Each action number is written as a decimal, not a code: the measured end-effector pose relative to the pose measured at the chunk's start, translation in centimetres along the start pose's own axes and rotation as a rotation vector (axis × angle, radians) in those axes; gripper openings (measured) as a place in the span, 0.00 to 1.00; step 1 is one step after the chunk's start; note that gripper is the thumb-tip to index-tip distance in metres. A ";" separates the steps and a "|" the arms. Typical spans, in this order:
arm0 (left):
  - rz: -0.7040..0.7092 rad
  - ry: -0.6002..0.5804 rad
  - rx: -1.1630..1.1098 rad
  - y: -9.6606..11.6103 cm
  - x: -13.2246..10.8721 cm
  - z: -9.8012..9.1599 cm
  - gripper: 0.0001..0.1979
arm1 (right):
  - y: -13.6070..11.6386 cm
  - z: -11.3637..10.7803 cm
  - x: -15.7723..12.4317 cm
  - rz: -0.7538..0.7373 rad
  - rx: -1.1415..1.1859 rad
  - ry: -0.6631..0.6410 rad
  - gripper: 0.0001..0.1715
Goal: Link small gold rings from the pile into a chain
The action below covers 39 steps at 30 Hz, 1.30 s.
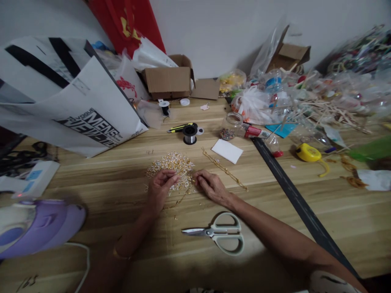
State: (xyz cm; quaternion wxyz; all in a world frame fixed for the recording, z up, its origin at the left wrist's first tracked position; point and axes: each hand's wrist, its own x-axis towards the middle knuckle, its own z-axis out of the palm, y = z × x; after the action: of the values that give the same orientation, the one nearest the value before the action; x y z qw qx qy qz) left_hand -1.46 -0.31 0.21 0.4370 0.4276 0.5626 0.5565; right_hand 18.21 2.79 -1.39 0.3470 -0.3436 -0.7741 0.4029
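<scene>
A pile of small gold and clear beads (174, 160) lies on the wooden table, with both hands at its near edge. My left hand (157, 188) is closed in a pinch at the pile's left side; what its fingertips hold is too small to make out. Across from it, my right hand (211, 186) is curled with thumb and fingers together, its content also too small to name. A thin gold beaded chain (181, 201) trails on the table between the hands, its upper end close to the right fingertips. Another gold chain (224, 169) lies beyond my right hand.
Scissors (210, 232) lie near me, blades pointing left. Behind the beads are a wire spool (190, 135), a yellow-black cutter (180, 127), a white card (227, 150) and a bead jar (230, 127). A tape measure (308, 153) lies right, a purple-white appliance (45, 226) left.
</scene>
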 end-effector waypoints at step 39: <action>0.309 -0.205 0.492 0.0 -1.2 0.8 0.11 | -1.3 0.5 -0.1 -0.207 -0.116 -0.058 0.08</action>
State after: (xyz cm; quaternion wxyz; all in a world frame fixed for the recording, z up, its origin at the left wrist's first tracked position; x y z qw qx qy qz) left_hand -0.41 -1.26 0.19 0.2852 0.6550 0.5617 0.4173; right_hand 17.52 1.97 -0.56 0.3437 -0.2695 -0.8371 0.3294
